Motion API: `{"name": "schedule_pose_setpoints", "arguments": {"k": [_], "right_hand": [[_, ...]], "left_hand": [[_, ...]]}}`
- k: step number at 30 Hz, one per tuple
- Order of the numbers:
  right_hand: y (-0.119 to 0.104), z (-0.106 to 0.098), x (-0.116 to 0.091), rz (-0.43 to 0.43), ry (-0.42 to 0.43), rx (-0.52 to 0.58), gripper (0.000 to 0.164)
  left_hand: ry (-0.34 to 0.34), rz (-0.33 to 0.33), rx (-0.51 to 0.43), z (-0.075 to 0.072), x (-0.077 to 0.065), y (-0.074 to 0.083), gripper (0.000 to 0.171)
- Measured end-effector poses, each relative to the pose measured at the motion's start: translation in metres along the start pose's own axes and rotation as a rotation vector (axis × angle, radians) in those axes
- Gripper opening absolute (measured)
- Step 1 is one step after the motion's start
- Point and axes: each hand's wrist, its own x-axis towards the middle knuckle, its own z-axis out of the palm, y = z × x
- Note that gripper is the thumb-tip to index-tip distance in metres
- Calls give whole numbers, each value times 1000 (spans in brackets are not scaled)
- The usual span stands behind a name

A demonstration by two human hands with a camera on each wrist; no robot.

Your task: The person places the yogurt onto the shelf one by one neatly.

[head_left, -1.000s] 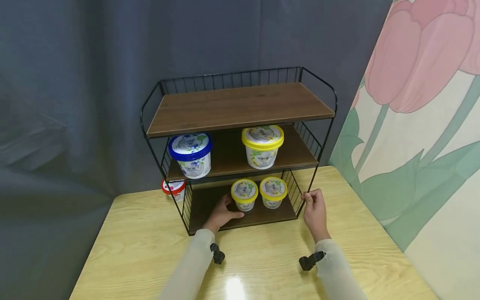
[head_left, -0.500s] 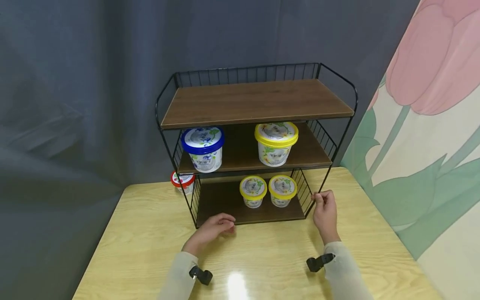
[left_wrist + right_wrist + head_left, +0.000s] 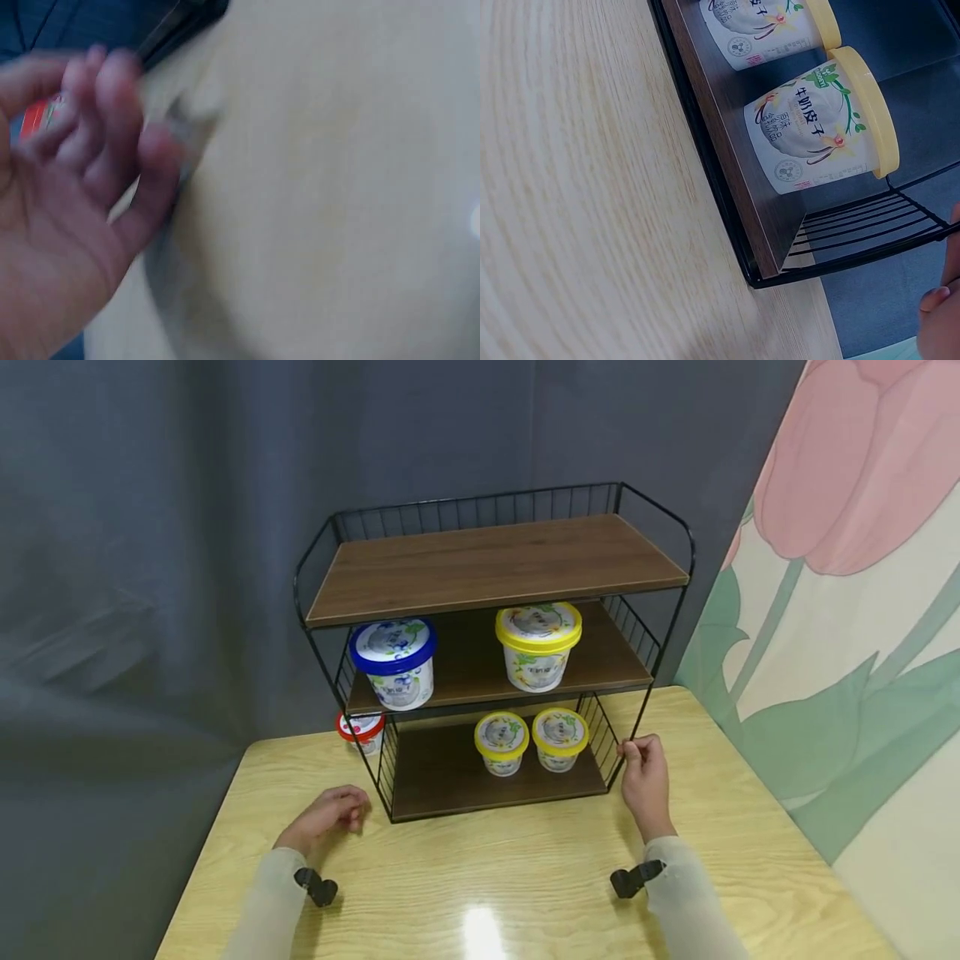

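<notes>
A three-tier shelf rack [image 3: 480, 564] of dark wood and black wire stands on the table. My right hand [image 3: 647, 785] pinches its front right post low down, with its fingers partly cut off in the right wrist view. Over the table, left of the rack, my left hand [image 3: 326, 814] has loosely bent fingers and holds nothing. Two small yellow-lidded tubs [image 3: 502, 743] [image 3: 817, 124] sit side by side on the bottom shelf. The middle shelf carries a large blue-lidded tub [image 3: 393, 664] at left and a large yellow-lidded tub [image 3: 538, 647] further right.
A red-lidded tub [image 3: 362, 732] stands on the table beyond the rack's left side, partly behind its wires. A dark curtain [image 3: 187, 568] hangs behind. On the right rises a wall with a tulip picture [image 3: 817, 635]. Pale wood table [image 3: 420, 893] lies in front.
My left hand has come away from the left small yellow-lidded tub, out of the bottom shelf and leftward over the table. My right hand keeps its hold on the post. The head view has shifted slightly.
</notes>
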Motion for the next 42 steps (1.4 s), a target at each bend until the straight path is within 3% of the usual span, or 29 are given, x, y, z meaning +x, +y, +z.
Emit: {"name": "schedule_pose_setpoints", "arguments": {"k": [3, 5, 7, 9, 16, 20, 24, 29, 33, 37, 42], "right_hand": [[-14, -3, -3, 13, -15, -8, 15], [-18, -3, -4, 27, -18, -22, 15], [-17, -3, -5, 28, -15, -29, 15], [-14, -3, -4, 11, -12, -30, 15], [24, 2, 6, 49, -11, -2, 17], [29, 4, 7, 48, -30, 29, 19], [28, 6, 6, 22, -19, 46, 17], [27, 4, 6, 30, -5, 56, 16], [23, 3, 4, 60, -30, 61, 18], [4, 1, 0, 68, -38, 51, 17], [-11, -4, -1, 52, -34, 46, 15]], "left_hand": [[287, -39, 26, -11, 7, 14, 27], [420, -48, 48, -14, 13, 24, 36], [514, -42, 77, -16, 18, 33, 48], [567, -25, 119, -16, 24, 41, 61], [612, 19, 271, -19, 47, 53, 90], [662, 52, 320, -23, 58, 52, 99], [659, 136, 315, -22, 69, 52, 91], [616, 260, 182, -14, 78, 58, 80], [651, 263, 146, -10, 77, 60, 77], [682, 240, 188, -10, 77, 58, 72], [695, 291, 238, -8, 80, 51, 72]]}}
